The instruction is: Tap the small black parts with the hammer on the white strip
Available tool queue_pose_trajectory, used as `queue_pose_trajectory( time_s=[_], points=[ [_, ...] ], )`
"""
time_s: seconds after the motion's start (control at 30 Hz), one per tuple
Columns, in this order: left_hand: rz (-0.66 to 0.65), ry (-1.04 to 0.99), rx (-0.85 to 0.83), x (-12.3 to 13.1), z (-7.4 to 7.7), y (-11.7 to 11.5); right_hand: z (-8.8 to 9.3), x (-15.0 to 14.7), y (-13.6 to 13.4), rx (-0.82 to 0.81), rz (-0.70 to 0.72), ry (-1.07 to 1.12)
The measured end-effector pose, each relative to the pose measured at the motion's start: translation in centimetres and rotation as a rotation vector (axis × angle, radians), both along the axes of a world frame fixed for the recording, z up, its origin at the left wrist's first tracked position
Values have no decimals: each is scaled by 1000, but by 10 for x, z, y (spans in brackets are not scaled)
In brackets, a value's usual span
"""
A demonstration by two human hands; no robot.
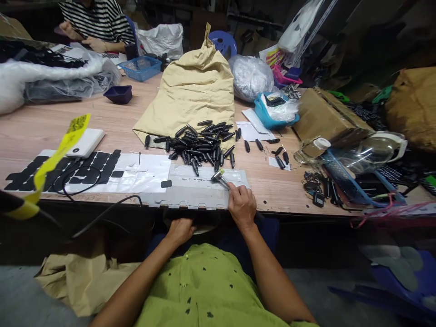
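Silvery tool (pixel 223 181) in right hand (pixel 242 203); black pieces (pixel 204 146) heaped just beyond.

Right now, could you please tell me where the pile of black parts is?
In the head view, the pile lies around the centre, partly on the near edge of the beige cloth, just beyond the tool in the right hand.

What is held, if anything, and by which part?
The right hand holds a small tool by its near end; whether the left hand holds anything cannot be told.
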State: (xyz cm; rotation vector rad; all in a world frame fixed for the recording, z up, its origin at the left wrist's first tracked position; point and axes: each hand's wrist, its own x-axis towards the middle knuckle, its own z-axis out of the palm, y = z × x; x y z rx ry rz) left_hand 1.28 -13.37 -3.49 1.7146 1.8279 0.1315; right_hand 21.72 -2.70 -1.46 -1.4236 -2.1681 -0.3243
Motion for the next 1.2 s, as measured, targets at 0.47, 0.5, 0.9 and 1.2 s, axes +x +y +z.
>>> queue_pose_trajectory(
  time_s=[0.47,0.5,0.9,1.2],
  points=[
    [585,164,270,-14,95,144,0,-5,3,122,1,-6],
    [567,168,242,-17,94,144,0,-6,3,132,2,-11],
    [8,-15,435,-42,62,111,-2,-6,4,36,-18,0],
    [-4,-102,496,-41,44,116,13,5,4,-203,185,408]
  ],
)
